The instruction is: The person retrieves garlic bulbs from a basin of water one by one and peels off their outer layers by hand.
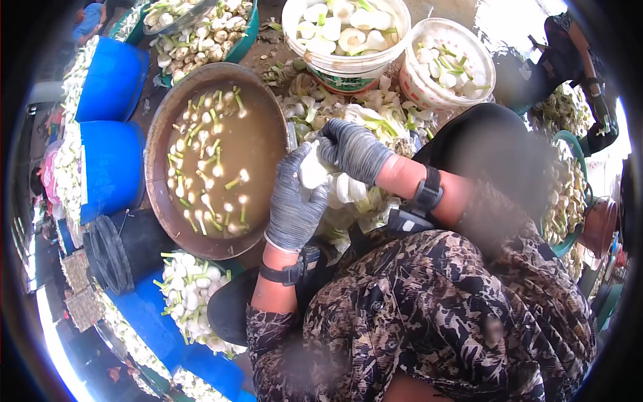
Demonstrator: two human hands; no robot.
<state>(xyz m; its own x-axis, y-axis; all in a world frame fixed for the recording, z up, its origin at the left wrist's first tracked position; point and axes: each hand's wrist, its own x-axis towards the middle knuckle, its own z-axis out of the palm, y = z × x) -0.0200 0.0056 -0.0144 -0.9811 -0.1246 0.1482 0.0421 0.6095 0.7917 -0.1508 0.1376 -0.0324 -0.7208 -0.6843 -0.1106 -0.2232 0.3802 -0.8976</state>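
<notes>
A white garlic bulb (313, 169) is held between my two gloved hands in front of my knees. My left hand (295, 201), in a grey glove, wraps round it from the left and below. The fingers of my right hand (355, 150), also gloved, are closed at the bulb's upper right; what exactly they pinch is hidden. Below the hands lies a heap of peeled husks and leaves (372, 114). To the left stands a large round brown basin (155, 161) of murky water, with many garlic bulbs and green stems floating in it.
A white bucket (348, 63) and a smaller white bucket (447, 100), both holding peeled garlic, stand ahead. Blue tubs (110, 164) line the left. A pile of garlic (191, 295) lies by my left knee. At right, another person's gloved hand (601, 114) shows.
</notes>
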